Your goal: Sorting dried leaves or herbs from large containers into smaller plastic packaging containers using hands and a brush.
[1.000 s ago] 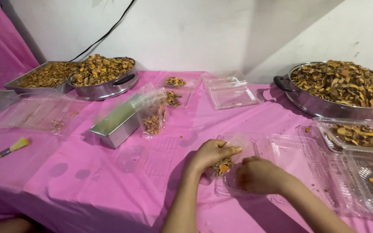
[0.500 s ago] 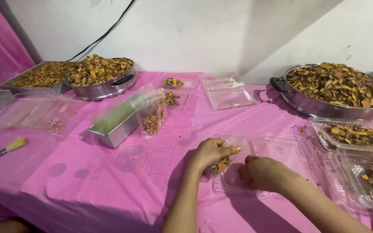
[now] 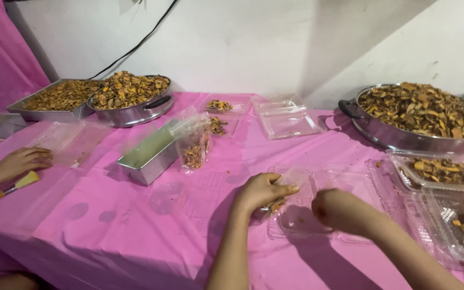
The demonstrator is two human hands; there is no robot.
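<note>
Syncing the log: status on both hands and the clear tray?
Left hand pinching dried orange-brown pieces over the clear plastic clamshell tray. Right hand curled at the tray's edge, contents hidden. Another person's hand far left, clear of it.

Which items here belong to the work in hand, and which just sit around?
In hand: left hand and right hand at the open clear plastic clamshell box holding brown dried pieces.

Lying about: rectangular metal tin, yellow-bristled brush, round steel pan of dried pieces.

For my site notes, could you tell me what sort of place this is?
Probably a small, makeshift food-packing station: large metal pans heaped with dried brownish-orange pieces, clear plastic clamshell boxes spread over a pink-covered table, and the left hand filling one.
</note>
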